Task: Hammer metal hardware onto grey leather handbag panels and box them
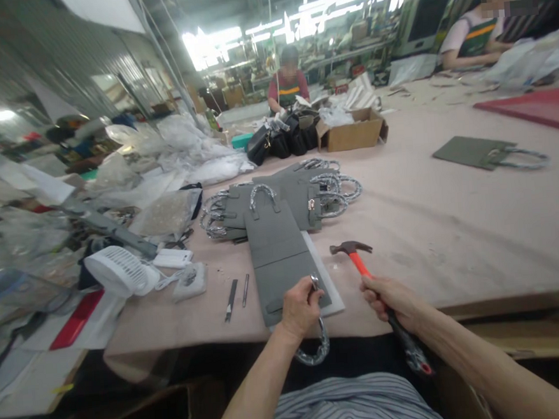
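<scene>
My right hand [386, 298] is wrapped round the handle of a claw hammer [357, 255], its dark head raised a little beyond my fingers. A grey bag panel [280, 251] lies flat in front of me, partly over a white board [332, 292]. Over the panel's near end, my left hand [301, 307] pinches a small shiny metal piece [314, 281]; its exact kind is too small to make out. One plastic-wrapped handle [316, 354] hangs past the table edge below that hand, and another wrapped handle [262, 195] stands at the far end.
Behind the panel is a pile of grey bag pieces [288, 190]. A cutter knife [231, 300] and a metal rod [245, 290] lie left, near a white fan [121, 271]. Further off are black bags [288, 138], a cardboard box [353, 133], a lone grey piece [469, 151] and two people.
</scene>
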Tool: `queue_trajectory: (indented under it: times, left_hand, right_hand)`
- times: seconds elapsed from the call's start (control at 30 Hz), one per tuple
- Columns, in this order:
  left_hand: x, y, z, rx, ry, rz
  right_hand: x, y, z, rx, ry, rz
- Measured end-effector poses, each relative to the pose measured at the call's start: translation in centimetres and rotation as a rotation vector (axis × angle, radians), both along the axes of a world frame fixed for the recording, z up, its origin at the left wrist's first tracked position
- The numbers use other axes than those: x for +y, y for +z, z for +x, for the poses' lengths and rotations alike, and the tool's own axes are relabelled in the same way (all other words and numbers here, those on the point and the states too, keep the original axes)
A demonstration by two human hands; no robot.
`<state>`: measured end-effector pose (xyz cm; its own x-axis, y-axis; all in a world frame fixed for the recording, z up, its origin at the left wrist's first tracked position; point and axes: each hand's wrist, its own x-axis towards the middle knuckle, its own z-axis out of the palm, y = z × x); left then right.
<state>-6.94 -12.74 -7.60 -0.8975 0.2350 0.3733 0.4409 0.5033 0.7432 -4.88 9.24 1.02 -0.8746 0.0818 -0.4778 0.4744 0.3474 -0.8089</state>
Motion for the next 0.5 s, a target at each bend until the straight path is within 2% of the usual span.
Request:
queue_trajectory:
  times: [0.1, 0.17, 0.23, 0.3, 0.37, 0.4, 0.47, 0.5]
  left_hand:
    - [0.1, 0.1, 0.0, -0.016, 0.012, 0.018]
    - [0.1, 0.2, 0.1, -0.027, 0.014, 0.014]
    - [0.1, 0.2, 0.0, -0.033, 0.014, 0.007]
    - [0.2, 0.2, 0.0, -0.037, 0.015, -0.001]
    - [0.2, 0.1, 0.0, -0.043, 0.016, -0.003]
    - [0.2, 0.1, 0.0, -0.046, 0.016, -0.001]
    - [0.1, 0.2, 0.0, -0.051, 0.013, 0.001]
    - [0.1, 0.3, 0.1, -0.052, 0.011, 0.000]
  right_hand:
    - [-0.4, 4.1, 2.0, 0.258, -0.095, 0.014]
    - [-0.3, 6.0, 3.3, 0.534, -0.079, 0.179]
    - [0.0, 6.8, 4.2, 0.709, 0.051, 0.407]
    - [0.3, 7.1, 4.6, 0.724, 0.233, 0.592]
    - [0.6, 8.1, 4.7, 0.692, 0.366, 0.673]
    - [0.7, 9.0, 4.7, 0.703, 0.378, 0.677]
    - [0.5, 11.4, 4.8, 0.813, 0.257, 0.643]
    - [0.3, 12.5, 5.0, 0.884, 0.126, 0.623]
